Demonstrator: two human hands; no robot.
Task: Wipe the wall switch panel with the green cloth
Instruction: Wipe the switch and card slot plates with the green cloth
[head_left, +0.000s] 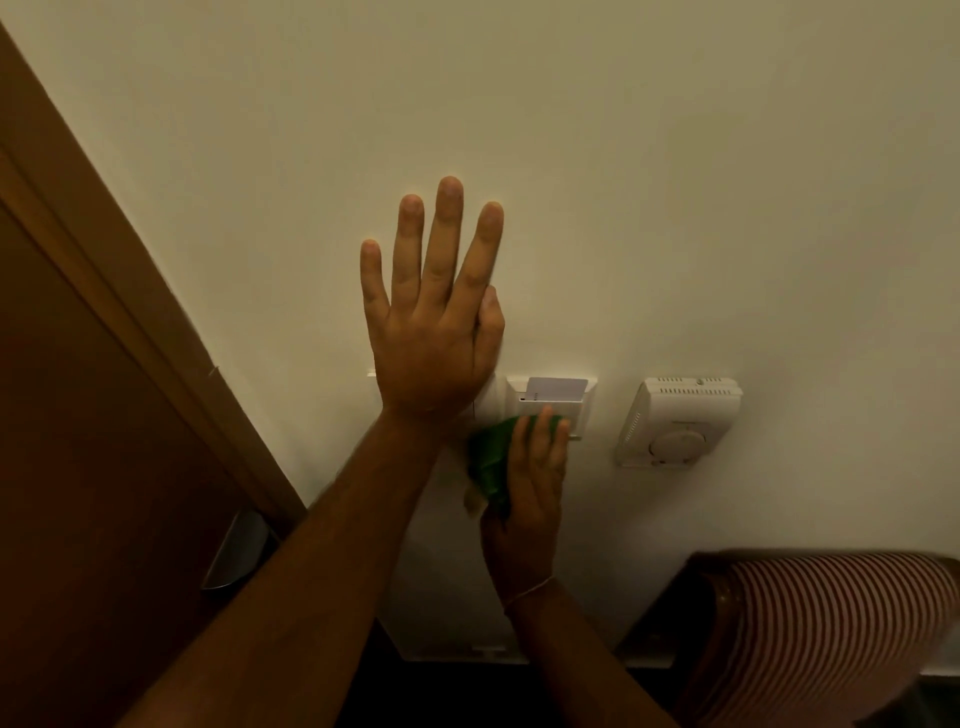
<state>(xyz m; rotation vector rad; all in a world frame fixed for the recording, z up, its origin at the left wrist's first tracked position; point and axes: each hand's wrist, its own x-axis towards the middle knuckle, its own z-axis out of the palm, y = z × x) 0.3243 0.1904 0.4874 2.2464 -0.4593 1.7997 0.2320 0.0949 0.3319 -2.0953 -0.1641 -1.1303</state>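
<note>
My left hand (434, 312) lies flat on the cream wall with its fingers spread, its palm and wrist covering the left part of the white wall switch panel (582, 402). A pale key card (557, 389) stands in a slot at the panel's top. My right hand (530, 488) holds the bunched green cloth (491, 457) and presses it against the panel's lower edge, just below the card slot. The cloth's lower part hangs down along the wall.
A white thermostat (675, 423) with a round dial is mounted right of the panel. A brown wooden door and frame (104, 364) with a metal handle (236, 553) fill the left. A striped chair back (831, 634) stands at the lower right.
</note>
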